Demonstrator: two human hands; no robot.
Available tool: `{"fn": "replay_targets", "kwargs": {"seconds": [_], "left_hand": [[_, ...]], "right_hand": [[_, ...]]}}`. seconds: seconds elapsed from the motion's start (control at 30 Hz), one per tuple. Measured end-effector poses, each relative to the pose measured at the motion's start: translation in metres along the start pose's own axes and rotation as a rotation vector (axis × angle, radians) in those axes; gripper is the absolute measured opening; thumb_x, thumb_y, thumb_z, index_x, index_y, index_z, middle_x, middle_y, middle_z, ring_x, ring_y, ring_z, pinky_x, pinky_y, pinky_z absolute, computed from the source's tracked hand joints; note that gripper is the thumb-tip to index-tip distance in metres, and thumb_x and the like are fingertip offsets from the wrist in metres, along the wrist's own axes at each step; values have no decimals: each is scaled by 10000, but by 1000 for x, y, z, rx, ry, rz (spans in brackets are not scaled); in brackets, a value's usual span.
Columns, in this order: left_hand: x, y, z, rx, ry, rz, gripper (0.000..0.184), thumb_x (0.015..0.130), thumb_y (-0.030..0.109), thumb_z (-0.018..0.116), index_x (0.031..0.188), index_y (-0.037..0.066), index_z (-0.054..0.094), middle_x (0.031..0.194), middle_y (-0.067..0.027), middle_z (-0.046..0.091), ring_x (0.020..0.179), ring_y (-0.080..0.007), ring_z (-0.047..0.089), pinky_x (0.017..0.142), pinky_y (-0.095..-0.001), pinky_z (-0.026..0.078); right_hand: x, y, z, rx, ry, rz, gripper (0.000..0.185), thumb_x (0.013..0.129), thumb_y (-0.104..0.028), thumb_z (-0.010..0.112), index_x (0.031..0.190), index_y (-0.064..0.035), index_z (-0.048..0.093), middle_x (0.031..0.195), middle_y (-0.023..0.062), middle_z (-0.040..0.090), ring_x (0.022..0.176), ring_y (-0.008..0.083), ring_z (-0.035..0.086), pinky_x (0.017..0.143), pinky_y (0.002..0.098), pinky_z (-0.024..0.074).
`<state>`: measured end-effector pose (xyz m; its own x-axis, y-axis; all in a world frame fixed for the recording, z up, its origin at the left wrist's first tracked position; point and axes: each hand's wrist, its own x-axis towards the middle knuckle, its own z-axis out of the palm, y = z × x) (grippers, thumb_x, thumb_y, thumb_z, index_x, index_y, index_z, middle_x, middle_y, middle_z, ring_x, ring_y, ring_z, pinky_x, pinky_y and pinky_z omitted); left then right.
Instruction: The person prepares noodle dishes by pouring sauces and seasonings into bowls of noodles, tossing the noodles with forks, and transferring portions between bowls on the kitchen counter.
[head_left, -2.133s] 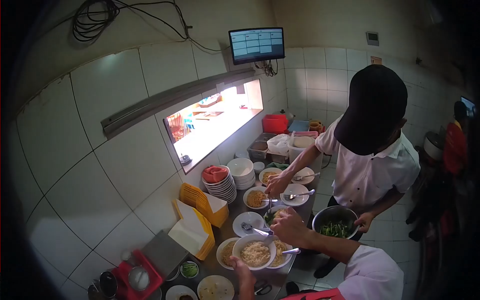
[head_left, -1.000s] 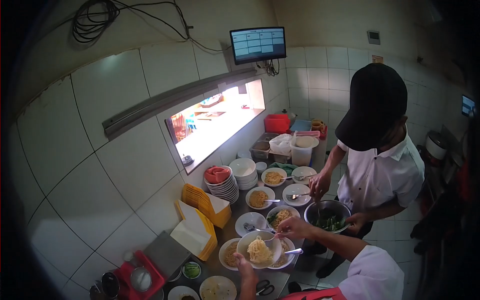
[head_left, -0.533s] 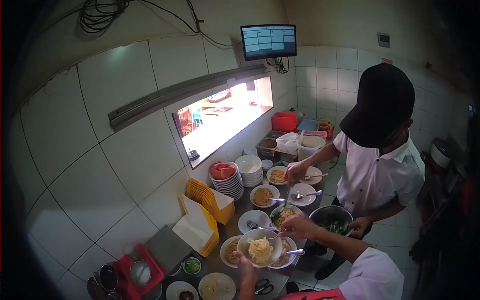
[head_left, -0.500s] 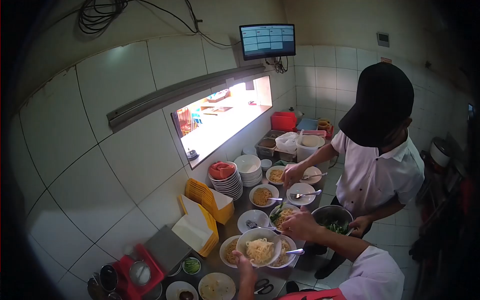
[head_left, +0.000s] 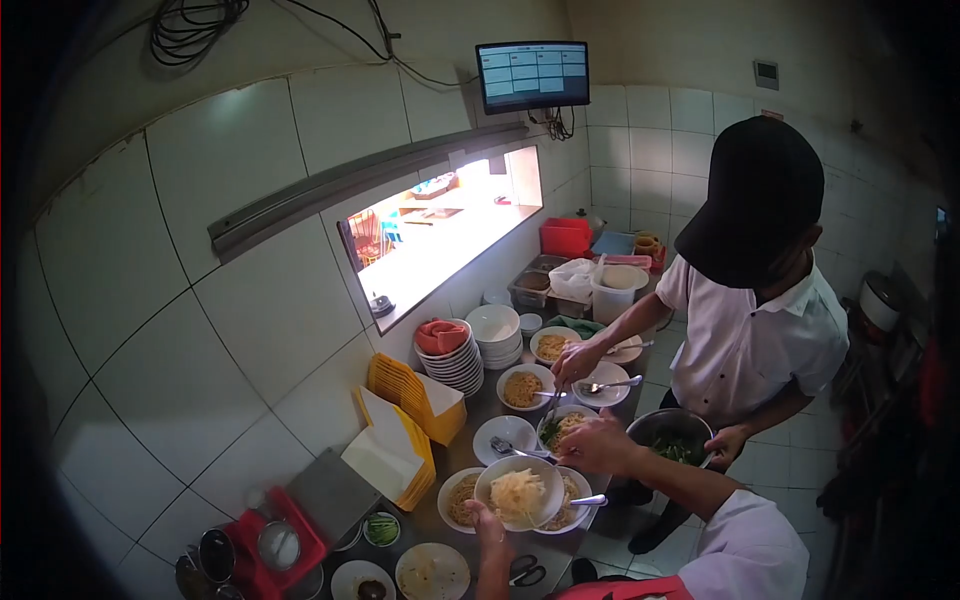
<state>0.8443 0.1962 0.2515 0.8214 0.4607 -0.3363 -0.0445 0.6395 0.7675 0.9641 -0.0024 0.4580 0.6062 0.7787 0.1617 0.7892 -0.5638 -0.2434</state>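
In the head view, my left hand [head_left: 491,526] grips the near rim of a white bowl with pale noodles [head_left: 518,494], held above two other noodle bowls. My right hand [head_left: 600,445] is over the far right side of that bowl, with its fingers bent; what they hold, if anything, is hidden. A spoon [head_left: 520,450] rests on a white plate [head_left: 505,433] just left of my fingers. Beyond my right hand stands a bowl of noodles and greens [head_left: 567,424]. There a co-worker's hand [head_left: 574,362] holds tongs [head_left: 552,408].
The co-worker's other hand [head_left: 723,447] holds a metal bowl of greens [head_left: 670,437]. Stacked bowls [head_left: 452,367], yellow holders [head_left: 415,400] and a red tray [head_left: 308,530] line the wall side. Scissors [head_left: 527,571] and used plates [head_left: 432,572] are at the near edge.
The co-worker's hand with the tongs has come down and nearer, to the bowl with greens. My hands and the noodle bowl have barely moved.
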Motion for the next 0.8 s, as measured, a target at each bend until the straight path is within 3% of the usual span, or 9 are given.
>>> {"fn": "replay_targets", "kwargs": {"seconds": [0.03,0.13,0.27,0.33,0.47,0.63,0.67,0.7,0.8], "left_hand": [[2,1,0,-36,-99,25,759,979,630,227,1424,23,331,1396,-160,448,1218,-289,524,1021,-423,439],[-3,1,4,-106,-44,-16,724,989,607,226,1423,36,323,1385,-168,456,1208,-300,534,1007,-446,453],[-16,13,14,-109,-3,-82,686,1000,582,221,1431,54,304,1375,-177,463,1204,-308,539,995,-462,466],[-26,25,27,-111,-34,-17,658,1007,566,220,1429,70,304,1366,-160,482,1204,-312,542,994,-469,469],[-16,39,30,-169,-73,-106,724,980,621,194,1427,72,348,1378,-126,503,1228,-297,533,1028,-466,449],[6,81,64,-333,-225,-112,783,955,675,176,1438,89,368,1436,-116,453,1328,-297,429,1119,-489,335],[4,88,72,-309,-145,-114,794,949,683,167,1439,92,368,1434,-119,451,1324,-297,430,1118,-506,330],[6,95,79,-268,-68,-172,793,946,688,170,1421,91,386,1413,-117,473,1306,-291,451,1086,-508,372],[10,89,79,-233,-33,-100,784,940,692,190,1393,91,411,1386,-114,500,1252,-292,508,1027,-504,436]], "right_hand": [[-1,-3,-3,-303,29,-24,165,792,-310,671,788,-147,701,801,53,677,902,223,656,838,466,392],[-6,-22,-29,-333,12,-9,132,803,-324,654,824,-214,723,853,0,688,916,184,650,875,458,373],[-11,-6,37,-387,-75,-64,122,809,-316,654,817,-213,718,857,-5,679,943,186,641,875,455,377],[-12,-10,39,-256,-7,-31,111,801,-277,650,818,-184,709,855,3,670,922,199,641,879,448,384],[-16,-36,-21,-423,225,-40,120,768,-178,629,863,-123,675,861,40,652,897,214,660,820,374,439],[-10,-32,-4,-68,213,-1,92,857,-147,614,883,-66,651,811,95,637,738,235,666,613,365,495],[-17,-42,6,284,207,52,83,875,-116,613,900,-40,638,784,103,636,676,220,648,587,349,489],[-22,-50,18,624,206,129,75,894,-84,612,917,-14,626,756,111,635,614,205,631,562,334,482],[-35,-72,46,696,273,129,74,884,-28,623,944,12,609,710,122,623,561,165,592,537,291,456]]}}
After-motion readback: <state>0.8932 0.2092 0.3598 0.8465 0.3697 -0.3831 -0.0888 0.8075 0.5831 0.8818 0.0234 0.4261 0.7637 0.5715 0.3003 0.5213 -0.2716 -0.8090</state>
